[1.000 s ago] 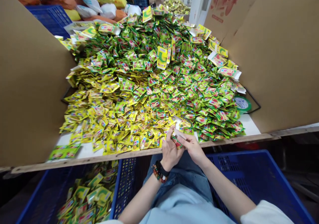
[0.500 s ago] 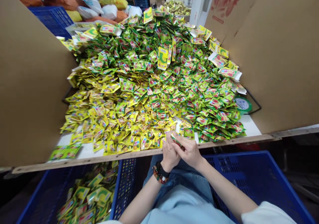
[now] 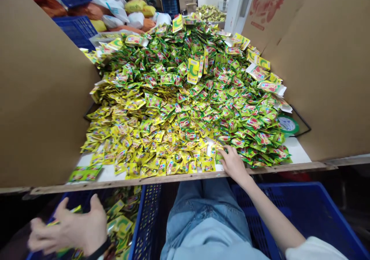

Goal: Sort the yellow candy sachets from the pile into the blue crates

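My left hand (image 3: 71, 227), blurred, is open with spread fingers above the left blue crate (image 3: 146, 217), which holds yellow and green packets (image 3: 120, 225). No object shows in its grasp. At the table's front edge, my right hand (image 3: 233, 162) has its fingers bent down among small packets; what lies under the fingertips is partly hidden. Beside it on the left are yellow packets (image 3: 208, 164) printed with fruit. To its right rises a heap of green packets (image 3: 254, 125) with red fruit pictures.
Cardboard walls (image 3: 43, 98) flank the heap. Folded yellow cartons (image 3: 193, 71) stand in it, and a roll of green tape (image 3: 288, 125) lies at right. A flat green piece (image 3: 85, 173) is at the left front. Another blue crate (image 3: 295, 213) sits below right.
My hands, together at the table edge before with a small packet between them, have parted. The left swung down over the left crate and opened; the right moved slightly right to the packets.
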Demonstrator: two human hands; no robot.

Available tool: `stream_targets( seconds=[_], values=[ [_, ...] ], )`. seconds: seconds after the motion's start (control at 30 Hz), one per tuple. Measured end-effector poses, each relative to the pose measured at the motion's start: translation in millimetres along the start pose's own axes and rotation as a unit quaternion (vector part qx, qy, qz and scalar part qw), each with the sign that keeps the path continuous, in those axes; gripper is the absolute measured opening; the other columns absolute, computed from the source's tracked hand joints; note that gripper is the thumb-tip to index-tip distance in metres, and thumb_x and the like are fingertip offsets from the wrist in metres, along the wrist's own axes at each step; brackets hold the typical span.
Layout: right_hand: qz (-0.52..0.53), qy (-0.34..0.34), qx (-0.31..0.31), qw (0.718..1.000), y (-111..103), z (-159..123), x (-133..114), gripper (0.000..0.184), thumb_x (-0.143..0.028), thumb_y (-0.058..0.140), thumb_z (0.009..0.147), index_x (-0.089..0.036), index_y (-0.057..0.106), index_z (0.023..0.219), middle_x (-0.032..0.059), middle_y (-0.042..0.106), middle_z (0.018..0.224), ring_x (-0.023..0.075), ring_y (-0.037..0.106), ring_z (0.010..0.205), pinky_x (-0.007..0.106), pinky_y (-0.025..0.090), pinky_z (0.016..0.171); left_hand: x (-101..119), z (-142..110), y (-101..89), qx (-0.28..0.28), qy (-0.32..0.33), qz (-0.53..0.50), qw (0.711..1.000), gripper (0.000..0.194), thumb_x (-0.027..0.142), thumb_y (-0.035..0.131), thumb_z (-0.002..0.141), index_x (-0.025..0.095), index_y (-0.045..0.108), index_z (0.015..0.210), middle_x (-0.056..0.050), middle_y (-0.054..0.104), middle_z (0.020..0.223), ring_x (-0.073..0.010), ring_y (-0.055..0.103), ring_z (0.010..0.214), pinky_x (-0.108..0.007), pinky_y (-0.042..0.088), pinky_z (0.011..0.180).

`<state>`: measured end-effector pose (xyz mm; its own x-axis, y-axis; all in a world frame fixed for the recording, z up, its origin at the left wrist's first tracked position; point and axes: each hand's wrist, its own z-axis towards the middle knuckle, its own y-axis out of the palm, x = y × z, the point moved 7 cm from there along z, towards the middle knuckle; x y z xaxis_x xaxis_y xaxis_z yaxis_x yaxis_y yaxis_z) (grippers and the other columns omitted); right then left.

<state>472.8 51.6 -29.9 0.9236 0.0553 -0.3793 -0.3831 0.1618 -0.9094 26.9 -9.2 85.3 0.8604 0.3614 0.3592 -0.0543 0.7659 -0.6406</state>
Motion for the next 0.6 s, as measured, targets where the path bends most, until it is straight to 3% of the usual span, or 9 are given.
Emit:
stream_targets(
  seconds=[0.03, 0.1, 0.13, 0.2, 0.27, 0.33, 0.47, 0.53, 0.6],
  values=[
    [-0.01, -0.007, -0.004, 1.0, 1, 2, 0, 0.029, -0.009, 0.06, 0.08, -0.018, 0.067, 0.105, 0.0166, 0.064, 0.119, 0.0315, 0.055, 0.108, 0.041, 0.05, 0.083, 0, 3, 4.2, -0.011, 0.021, -0.009, 1.0, 0.043, 0.045, 0.065, 0.078, 0.027, 0.062, 0.117, -0.009, 0.04, 0.15, -0.0486, 0.038, 0.13, -0.072, 0.032, 0.098],
    [0.009, -0.012, 0.0, 1.0, 0, 4, -1, 0.022, -0.007, 0.056, 0.08, -0.02, 0.066, 0.095, 0.0126, 0.067, 0.106, 0.0288, 0.056, 0.102, 0.04, 0.048, 0.084, 32, -9, 28.3, -0.073, 0.098, -0.082, 0.989, 0.031, 0.043, 0.061, 0.081, 0.024, 0.068, 0.105, -0.01, 0.06, 0.126, -0.0394, 0.055, 0.113, -0.063, 0.041, 0.095],
    [0.041, -0.006, 0.005, 0.999, -1, 4, 0, 0.021, -0.007, 0.055, 0.08, -0.02, 0.065, 0.093, 0.0106, 0.068, 0.099, 0.0272, 0.058, 0.098, 0.039, 0.047, 0.083, 60, -24, 45.8, -0.127, 0.144, -0.137, 0.972, 0.026, 0.042, 0.06, 0.083, 0.022, 0.07, 0.096, -0.009, 0.067, 0.107, -0.0327, 0.061, 0.098, -0.056, 0.046, 0.09],
    [0.147, 0.033, 0.022, 0.988, -3, 2, 6, 0.02, -0.011, 0.054, 0.081, -0.02, 0.065, 0.096, 0.0072, 0.07, 0.092, 0.0242, 0.061, 0.089, 0.037, 0.047, 0.08, 127, -61, 80.3, -0.242, 0.231, -0.208, 0.919, 0.022, 0.035, 0.056, 0.087, 0.021, 0.072, 0.093, -0.007, 0.068, 0.098, -0.0265, 0.06, 0.094, -0.047, 0.048, 0.089],
    [0.288, 0.091, 0.05, 0.952, -5, 1, 16, 0.02, -0.022, 0.058, 0.082, -0.02, 0.067, 0.1, 0.0059, 0.072, 0.092, 0.0223, 0.064, 0.084, 0.034, 0.049, 0.076, 183, -92, 103.3, -0.303, 0.301, -0.207, 0.88, 0.019, 0.029, 0.06, 0.085, 0.022, 0.073, 0.097, -0.009, 0.068, 0.104, -0.0272, 0.057, 0.099, -0.044, 0.047, 0.089],
    [0.431, 0.135, 0.062, 0.89, -2, 1, 20, 0.022, -0.034, 0.067, 0.078, -0.02, 0.069, 0.094, 0.0047, 0.073, 0.087, 0.0214, 0.065, 0.078, 0.032, 0.05, 0.071, 216, -104, 118.0, -0.334, 0.328, -0.184, 0.864, 0.018, 0.022, 0.058, 0.086, 0.02, 0.074, 0.091, -0.01, 0.069, 0.1, -0.0281, 0.056, 0.096, -0.043, 0.048, 0.085],
    [0.643, 0.148, 0.007, 0.752, 12, 11, -6, 0.032, -0.044, 0.08, 0.063, -0.021, 0.067, 0.081, 0.0036, 0.074, 0.081, 0.0224, 0.069, 0.079, 0.035, 0.054, 0.076, 225, -91, 130.0, -0.39, 0.298, -0.193, 0.849, 0.025, 0.011, 0.049, 0.086, 0.018, 0.073, 0.084, -0.009, 0.072, 0.087, -0.0254, 0.06, 0.088, -0.039, 0.048, 0.082],
    [0.681, 0.125, -0.026, 0.721, 16, 21, -29, 0.032, -0.043, 0.084, 0.06, -0.022, 0.067, 0.077, 0.0064, 0.075, 0.094, 0.0255, 0.068, 0.097, 0.038, 0.053, 0.085, 222, -86, 128.9, -0.431, 0.259, -0.246, 0.829, 0.023, 0.011, 0.05, 0.086, 0.018, 0.072, 0.09, -0.007, 0.073, 0.088, -0.022, 0.064, 0.084, -0.034, 0.049, 0.079],
    [0.69, 0.099, -0.04, 0.716, 19, 31, -50, 0.03, -0.041, 0.085, 0.059, -0.022, 0.066, 0.073, 0.0069, 0.074, 0.102, 0.026, 0.065, 0.107, 0.038, 0.051, 0.09, 222, -88, 123.9, -0.465, 0.222, -0.304, 0.801, 0.024, 0.012, 0.05, 0.086, 0.018, 0.071, 0.094, -0.005, 0.073, 0.087, -0.0182, 0.065, 0.078, -0.028, 0.049, 0.073]
  ],
)
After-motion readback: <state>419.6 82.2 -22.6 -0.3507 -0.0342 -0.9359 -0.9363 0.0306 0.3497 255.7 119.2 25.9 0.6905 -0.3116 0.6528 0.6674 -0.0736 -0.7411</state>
